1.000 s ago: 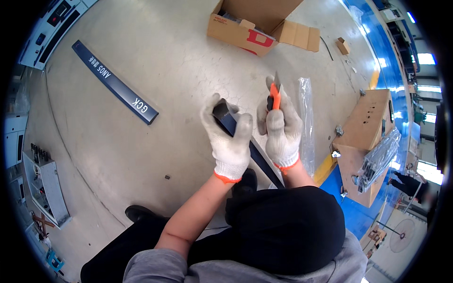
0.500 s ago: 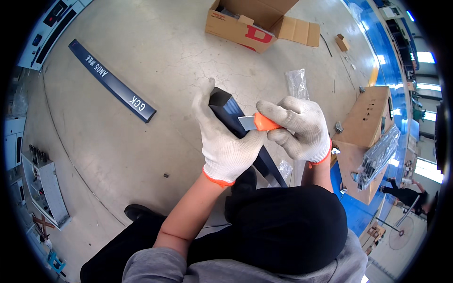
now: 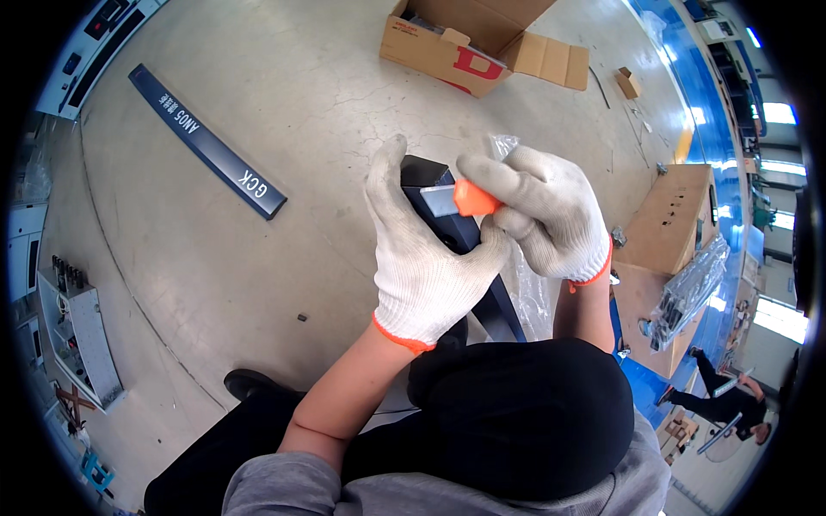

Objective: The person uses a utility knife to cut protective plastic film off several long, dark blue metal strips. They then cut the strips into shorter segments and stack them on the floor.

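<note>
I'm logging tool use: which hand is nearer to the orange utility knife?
Right. The right hand grips the orange utility knife, its blade against the dark panel. The left hand holds that panel just beside and below the knife.

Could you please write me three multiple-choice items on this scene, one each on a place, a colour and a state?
1. Where does the long dark strip with pale lettering lie?
A) flat on the concrete floor
B) inside the cardboard box
C) across the person's knees

2. What colour is the handle of the utility knife?
A) green
B) orange
C) blue

3. How is the dark panel held?
A) it lies loose on the floor
B) the right hand alone holds it
C) the left hand grips it

Key: 1 A, it rests on bare floor; 2 B, orange shows at the right hand; 3 C, the left glove wraps it.
</note>
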The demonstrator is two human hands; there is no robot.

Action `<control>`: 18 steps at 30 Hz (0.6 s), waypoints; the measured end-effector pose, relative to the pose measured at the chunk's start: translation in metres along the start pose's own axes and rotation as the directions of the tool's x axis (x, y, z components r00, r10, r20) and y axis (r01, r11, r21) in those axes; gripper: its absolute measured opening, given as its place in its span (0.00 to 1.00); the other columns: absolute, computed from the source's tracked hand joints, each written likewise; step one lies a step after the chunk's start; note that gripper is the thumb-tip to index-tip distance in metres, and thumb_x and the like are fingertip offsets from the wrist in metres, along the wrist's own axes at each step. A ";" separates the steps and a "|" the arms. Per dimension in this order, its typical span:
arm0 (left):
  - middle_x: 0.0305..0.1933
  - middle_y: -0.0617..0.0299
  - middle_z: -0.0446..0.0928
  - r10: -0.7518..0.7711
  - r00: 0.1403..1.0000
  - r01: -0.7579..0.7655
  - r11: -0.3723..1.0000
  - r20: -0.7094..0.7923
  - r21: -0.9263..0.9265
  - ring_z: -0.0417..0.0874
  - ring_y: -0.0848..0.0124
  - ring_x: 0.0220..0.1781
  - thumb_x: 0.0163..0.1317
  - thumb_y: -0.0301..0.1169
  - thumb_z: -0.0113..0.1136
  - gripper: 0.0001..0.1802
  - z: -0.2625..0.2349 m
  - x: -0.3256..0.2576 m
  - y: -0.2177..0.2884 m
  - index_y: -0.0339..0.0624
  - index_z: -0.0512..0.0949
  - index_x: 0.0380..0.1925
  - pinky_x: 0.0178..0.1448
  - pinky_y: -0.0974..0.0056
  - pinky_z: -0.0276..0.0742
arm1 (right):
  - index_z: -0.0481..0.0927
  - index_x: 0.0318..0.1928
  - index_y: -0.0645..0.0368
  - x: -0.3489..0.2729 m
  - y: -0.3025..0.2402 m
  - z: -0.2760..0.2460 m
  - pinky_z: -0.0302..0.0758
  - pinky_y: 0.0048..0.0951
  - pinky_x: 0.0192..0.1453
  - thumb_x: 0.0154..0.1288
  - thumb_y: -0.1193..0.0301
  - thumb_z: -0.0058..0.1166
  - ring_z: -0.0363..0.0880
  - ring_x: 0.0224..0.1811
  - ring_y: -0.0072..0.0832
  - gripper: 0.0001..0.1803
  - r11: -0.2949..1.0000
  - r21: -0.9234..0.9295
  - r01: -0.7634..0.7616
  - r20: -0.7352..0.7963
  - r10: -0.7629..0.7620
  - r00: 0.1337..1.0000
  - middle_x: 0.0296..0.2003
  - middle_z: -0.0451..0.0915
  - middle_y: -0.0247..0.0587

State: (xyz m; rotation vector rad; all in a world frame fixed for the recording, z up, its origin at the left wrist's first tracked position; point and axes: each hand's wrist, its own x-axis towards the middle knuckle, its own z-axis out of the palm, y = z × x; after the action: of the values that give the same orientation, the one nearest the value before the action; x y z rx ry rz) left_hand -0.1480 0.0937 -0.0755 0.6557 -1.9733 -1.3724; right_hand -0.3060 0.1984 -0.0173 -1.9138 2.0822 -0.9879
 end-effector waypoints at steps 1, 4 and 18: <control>0.69 0.41 0.62 -0.012 1.000 0.012 1.000 -0.002 -0.006 0.74 0.53 0.67 0.53 0.28 0.79 0.62 0.001 -0.001 0.000 0.29 0.48 0.81 0.70 0.50 0.79 | 0.88 0.68 0.51 0.000 0.000 0.004 0.77 0.39 0.37 0.66 0.76 0.65 0.77 0.29 0.41 0.29 0.992 -0.070 -0.107 -0.084 0.101 0.991 0.30 0.75 0.39; 0.71 0.42 0.61 -0.025 1.000 0.025 0.999 -0.010 -0.025 0.70 0.54 0.71 0.52 0.29 0.79 0.62 0.004 -0.003 0.004 0.32 0.49 0.82 0.75 0.50 0.75 | 0.86 0.70 0.56 -0.002 0.003 0.011 0.81 0.38 0.43 0.74 0.76 0.61 0.80 0.33 0.38 0.26 0.921 -0.102 -0.377 -0.286 0.336 0.897 0.34 0.79 0.40; 0.74 0.38 0.60 0.010 1.000 -0.010 1.000 -0.016 0.014 0.71 0.47 0.71 0.45 0.32 0.88 0.70 0.007 -0.005 0.005 0.32 0.50 0.83 0.69 0.46 0.83 | 0.87 0.66 0.66 -0.013 -0.022 -0.015 0.77 0.38 0.39 0.70 0.62 0.67 0.81 0.30 0.42 0.29 0.979 0.052 -0.196 0.034 0.195 0.980 0.31 0.80 0.47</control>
State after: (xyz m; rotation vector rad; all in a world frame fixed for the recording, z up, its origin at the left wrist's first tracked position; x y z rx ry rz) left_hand -0.1505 0.1033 -0.0735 0.6601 -1.9723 -1.3447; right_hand -0.2935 0.2166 0.0023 -1.6490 2.1531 -0.9578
